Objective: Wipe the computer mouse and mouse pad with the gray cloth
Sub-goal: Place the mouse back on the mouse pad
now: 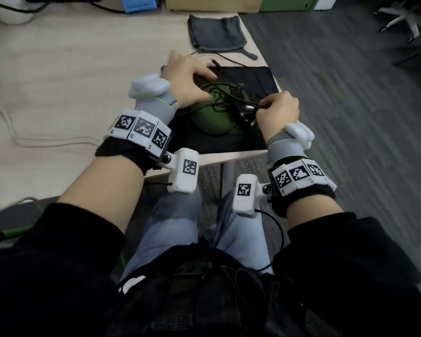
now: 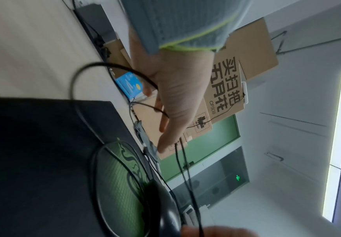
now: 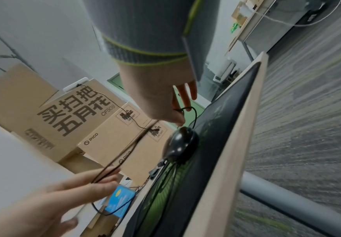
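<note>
The black mouse pad with a green logo lies at the desk's near right corner. On it sits the black mouse, its thin cable looped over the logo. My right hand hovers just right of the mouse and pinches the cable, as the right wrist view shows. My left hand is over the pad's far left part, fingers nearly straight with cable loops running across them. The folded gray cloth lies untouched beyond the pad, at the desk's edge.
Cardboard boxes and a small blue box stand at the back of the desk. A white cable runs across the desk on the left. The desk edge drops to grey carpet on the right, where an office chair stands.
</note>
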`<state>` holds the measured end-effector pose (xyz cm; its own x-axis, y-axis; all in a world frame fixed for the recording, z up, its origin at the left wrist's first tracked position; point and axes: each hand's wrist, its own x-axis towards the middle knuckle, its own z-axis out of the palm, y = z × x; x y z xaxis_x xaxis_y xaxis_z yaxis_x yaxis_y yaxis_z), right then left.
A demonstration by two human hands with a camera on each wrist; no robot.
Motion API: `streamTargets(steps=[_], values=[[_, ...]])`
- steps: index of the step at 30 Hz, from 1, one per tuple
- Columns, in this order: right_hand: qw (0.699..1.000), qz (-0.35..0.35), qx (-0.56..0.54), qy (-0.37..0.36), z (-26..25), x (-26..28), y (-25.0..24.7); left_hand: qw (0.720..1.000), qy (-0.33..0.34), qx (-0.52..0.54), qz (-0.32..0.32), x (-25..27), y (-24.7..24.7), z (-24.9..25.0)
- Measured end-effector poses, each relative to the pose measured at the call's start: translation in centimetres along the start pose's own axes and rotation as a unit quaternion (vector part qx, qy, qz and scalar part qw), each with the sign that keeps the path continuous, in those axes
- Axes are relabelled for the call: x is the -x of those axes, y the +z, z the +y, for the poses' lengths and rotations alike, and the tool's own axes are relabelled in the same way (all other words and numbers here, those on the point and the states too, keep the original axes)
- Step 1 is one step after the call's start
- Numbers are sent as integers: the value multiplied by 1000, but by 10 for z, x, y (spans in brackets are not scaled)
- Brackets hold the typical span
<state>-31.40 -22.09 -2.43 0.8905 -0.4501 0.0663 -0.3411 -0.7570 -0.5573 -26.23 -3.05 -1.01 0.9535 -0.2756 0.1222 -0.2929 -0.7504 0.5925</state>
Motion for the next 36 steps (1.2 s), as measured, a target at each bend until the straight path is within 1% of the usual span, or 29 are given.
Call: streamTargets(steps=[1, 2, 3, 6, 8, 9, 11, 12, 13, 14, 17, 20, 22, 26, 28, 32, 36], values=[[1000, -6, 6, 14, 5, 2, -1, 999, -31, -32, 21, 4, 0, -2], [1000, -13, 10, 22, 7, 3, -1, 996, -61, -56, 19, 8, 0, -4], [999, -18, 10, 28, 10, 4, 0, 994, -85, -67, -3, 11, 1, -7], [999, -18, -10, 37, 19, 9, 3, 985, -145, -55, -81, 24, 8, -16], [999, -1, -31, 27, 26, 13, 7, 978, -170, -45, -109, 30, 14, -20], [999, 10, -35, 21, 30, 14, 9, 977, -180, -17, -110, 33, 17, -22], [999, 32, -17, 15, 35, 15, 15, 973, -211, 51, -80, 37, 19, -22], [999, 38, -4, 16, 37, 15, 18, 969, -232, 65, -61, 37, 19, -23], [999, 32, 8, 21, 39, 15, 21, 965, -248, 66, -57, 38, 19, -22], [999, 20, 22, 25, 40, 15, 24, 963, -259, 47, -66, 40, 18, -20], [998, -10, 56, 22, 41, 12, 33, 960, -253, -27, -117, 41, 17, -17], [995, -45, 82, 23, 42, 6, 38, 955, -238, -86, -151, 40, 17, -17], [994, -67, 89, 17, 44, 1, 39, 953, -230, -104, -165, 40, 16, -21], [993, -77, 90, 11, 45, -7, 36, 953, -227, -108, -168, 42, 14, -17], [993, -78, 89, 14, 44, -9, 37, 950, -224, -135, -169, 44, 12, -11], [992, -80, 94, 13, 47, -7, 38, 937, -215, -197, -193, 45, 11, -3], [992, -85, 89, 12, 49, -6, 40, 937, -204, -204, -196, 41, 15, -9]])
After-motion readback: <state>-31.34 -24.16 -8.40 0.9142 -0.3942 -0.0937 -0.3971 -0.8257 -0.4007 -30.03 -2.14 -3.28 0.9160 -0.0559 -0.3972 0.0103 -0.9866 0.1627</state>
